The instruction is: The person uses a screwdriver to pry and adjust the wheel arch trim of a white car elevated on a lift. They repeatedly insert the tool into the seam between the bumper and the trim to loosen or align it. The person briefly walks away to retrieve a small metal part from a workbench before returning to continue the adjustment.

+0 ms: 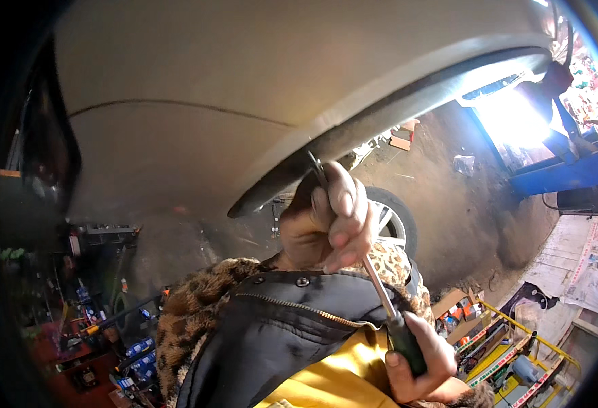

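My left hand (326, 217) grips the metal shaft of a screwdriver (379, 285), fingers curled around it just below its tip. The tip touches or nearly touches the dark trim strip (282, 177) along the lower edge of a large pale panel (197, 75), which looks like part of a vehicle body overhead. My right hand (421, 357) is closed on the screwdriver's dark green handle, lower in the view, in front of my yellow and black clothing.
A wheel (401, 224) lies behind my left hand. Tools and bottles (135, 360) crowd the lower left. A yellow-framed cart (530, 347) with supplies stands at lower right. A blue metal beam (550, 177) crosses the right side, near a bright opening (509, 115).
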`<action>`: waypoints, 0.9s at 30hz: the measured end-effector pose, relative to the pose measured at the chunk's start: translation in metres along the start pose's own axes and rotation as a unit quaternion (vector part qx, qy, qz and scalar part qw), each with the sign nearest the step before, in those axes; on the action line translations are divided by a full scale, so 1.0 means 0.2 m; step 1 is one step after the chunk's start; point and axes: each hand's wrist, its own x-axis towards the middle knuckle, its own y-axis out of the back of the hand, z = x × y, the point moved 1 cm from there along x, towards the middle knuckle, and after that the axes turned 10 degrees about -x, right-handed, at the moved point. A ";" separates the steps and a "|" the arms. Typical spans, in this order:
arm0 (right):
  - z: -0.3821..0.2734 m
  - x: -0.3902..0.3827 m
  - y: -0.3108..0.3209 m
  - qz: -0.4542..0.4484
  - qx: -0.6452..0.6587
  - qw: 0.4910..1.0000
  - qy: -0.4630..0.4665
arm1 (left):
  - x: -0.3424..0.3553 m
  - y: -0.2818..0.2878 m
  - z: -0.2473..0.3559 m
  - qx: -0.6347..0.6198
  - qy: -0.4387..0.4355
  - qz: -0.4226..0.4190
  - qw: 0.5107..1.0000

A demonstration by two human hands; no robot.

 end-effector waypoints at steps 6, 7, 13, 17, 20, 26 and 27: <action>0.06 -0.01 0.07 -0.105 0.579 0.709 -0.389 | 0.01 0.03 -0.04 0.036 -0.040 0.043 0.998; 0.05 0.01 0.09 -0.122 0.493 0.787 -0.350 | 0.01 -0.01 -0.02 0.036 -0.044 0.061 0.997; 0.05 0.03 0.02 0.016 -0.351 0.903 0.248 | -0.01 -0.05 0.01 0.023 -0.039 0.108 0.993; 0.02 0.04 0.06 -0.058 -0.413 0.858 0.301 | -0.01 -0.05 -0.01 0.024 -0.013 0.131 0.991; 0.00 0.07 0.05 -0.027 -0.375 0.870 0.318 | -0.02 -0.08 0.01 0.038 -0.023 0.117 0.992; 0.15 -0.06 -0.07 -0.124 0.345 0.895 -0.255 | -0.02 -0.03 -0.01 0.132 -0.047 0.143 0.980; 0.13 -0.03 -0.04 -0.143 0.524 0.763 -0.350 | 0.01 -0.03 -0.04 0.114 -0.052 0.161 0.979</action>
